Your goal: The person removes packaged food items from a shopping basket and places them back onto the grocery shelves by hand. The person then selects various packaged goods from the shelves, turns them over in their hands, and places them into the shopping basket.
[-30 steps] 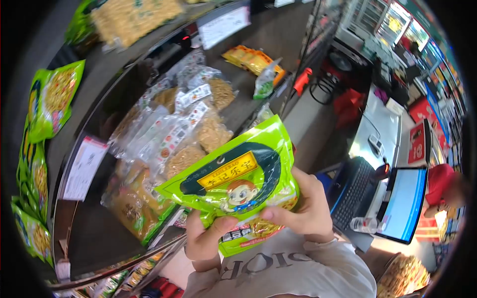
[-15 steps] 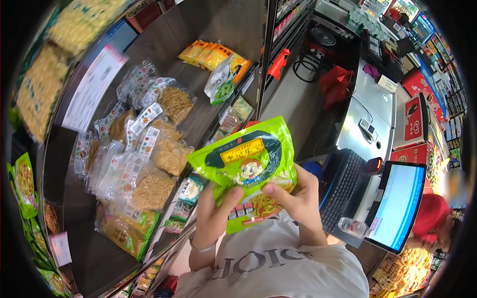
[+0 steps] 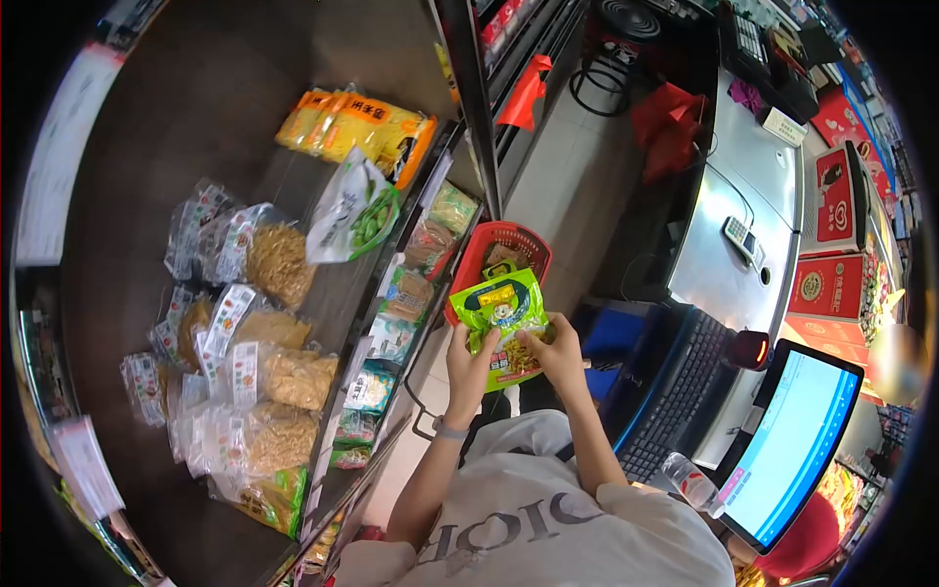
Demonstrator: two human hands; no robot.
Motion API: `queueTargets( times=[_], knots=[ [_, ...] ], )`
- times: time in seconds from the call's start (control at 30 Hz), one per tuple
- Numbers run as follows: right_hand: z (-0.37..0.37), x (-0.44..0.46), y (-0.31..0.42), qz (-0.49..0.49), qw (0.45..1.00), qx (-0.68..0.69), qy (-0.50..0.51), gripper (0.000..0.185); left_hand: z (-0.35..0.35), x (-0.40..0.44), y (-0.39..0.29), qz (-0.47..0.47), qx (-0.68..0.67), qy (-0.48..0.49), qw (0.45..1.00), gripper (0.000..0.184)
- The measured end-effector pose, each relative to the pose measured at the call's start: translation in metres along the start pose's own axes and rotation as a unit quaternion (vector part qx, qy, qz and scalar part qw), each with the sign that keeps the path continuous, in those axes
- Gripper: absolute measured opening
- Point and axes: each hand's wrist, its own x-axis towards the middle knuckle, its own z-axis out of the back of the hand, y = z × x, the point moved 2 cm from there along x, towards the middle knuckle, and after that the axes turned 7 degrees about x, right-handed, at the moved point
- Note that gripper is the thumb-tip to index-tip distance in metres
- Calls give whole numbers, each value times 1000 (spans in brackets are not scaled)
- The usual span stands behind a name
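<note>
Between my two hands is a bright green snack packet point(image 3: 515, 359) with a cartoon face and a picture of the food on its front. My left hand point(image 3: 470, 360) pinches its left edge, thumb on the front. On the right side, my right hand point(image 3: 556, 348) grips the packet with the thumb pressed on its face. Just beyond the packet is a red plastic basket point(image 3: 468, 269), partly covered by it. Inside the basket lies another green packet point(image 3: 501, 267) and something brownish. What the basket rests on is hidden.
The dark shelf point(image 3: 147, 88) at left bears clear bags of dried food point(image 3: 284, 377), yellow packets point(image 3: 367, 127) and a white-green packet point(image 3: 354, 210). A metal counter point(image 3: 729, 240) stands at right with a keyboard point(image 3: 675, 386), a monitor point(image 3: 797, 440) and a plastic bottle point(image 3: 690, 479).
Both hands have moved the green packet away from my body and lower, to the basket's near side. My view has shifted, and the red basket now shows more fully.
</note>
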Motion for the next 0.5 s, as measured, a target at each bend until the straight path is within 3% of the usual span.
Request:
queueTargets(
  times=[0.2,0.23,0.3,0.33,0.4,0.5],
  knots=[
    [11,65,-57,6,999,27,-45,42,-27,65,54,41,-30,87,995,37],
    [14,79,-71,33,996,56,-55,43,-28,76,70,16,-31,40,999,38],
    [30,95,-80,75,981,-91,-155,48,-18,84,105,21,-2,-45,999,38],
    [36,99,-73,91,961,-167,-202,49,-9,83,103,23,-1,-43,999,38],
    [52,99,-54,115,948,-175,-241,49,16,69,98,22,-23,-99,995,32],
    [63,94,-24,132,953,-85,-260,41,56,41,56,26,13,-86,996,29]
  ],
)
